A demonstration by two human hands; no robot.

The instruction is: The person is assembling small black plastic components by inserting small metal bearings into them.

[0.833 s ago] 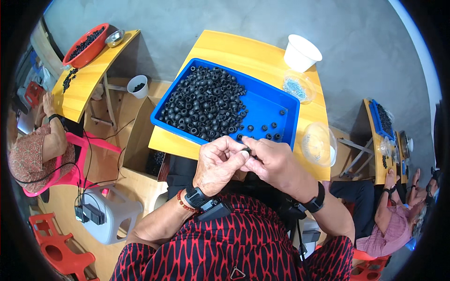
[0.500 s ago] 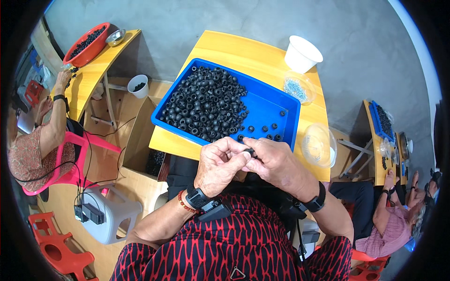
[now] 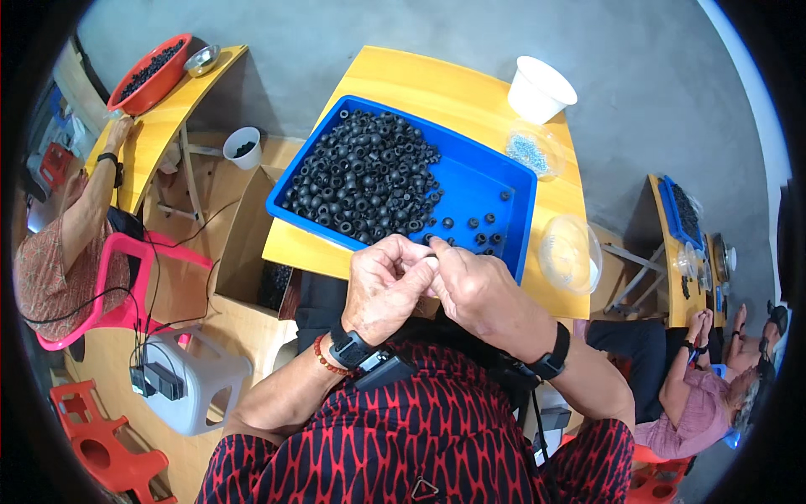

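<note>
Grey concrete floor and yellow-topped tables (image 3: 420,80) make up the workroom, listed from your left. Far left: a person in a patterned top on a pink chair (image 3: 126,277), one arm up on a side table bearing a red bowl (image 3: 151,76) of dark pieces; under it a small white cup (image 3: 242,144) and an open cardboard box (image 3: 243,244). Lower left: a grey plastic can (image 3: 197,378) and red stools (image 3: 84,428). Centre: your blue tray (image 3: 495,176), with a dense heap of black rubber rings (image 3: 365,176) filling its left half and a small scatter of separate rings (image 3: 474,227) on the bare blue floor toward its right. Judged from that split, only a few pieces look handled and most of the heap remains. Your left hand (image 3: 382,290) and right hand (image 3: 483,294) meet just in front of the tray's near edge, fingers curled tight and tips pinched together on something small; it is hidden by the fingers, so you cannot tell what it is. Right of the tray: a clear bag of small pale blue bits (image 3: 529,151), a white tub (image 3: 540,88), a clear round lid or dish (image 3: 569,252). Far right: another table with a blue tray (image 3: 684,214), and a person in pink seated there.
</note>
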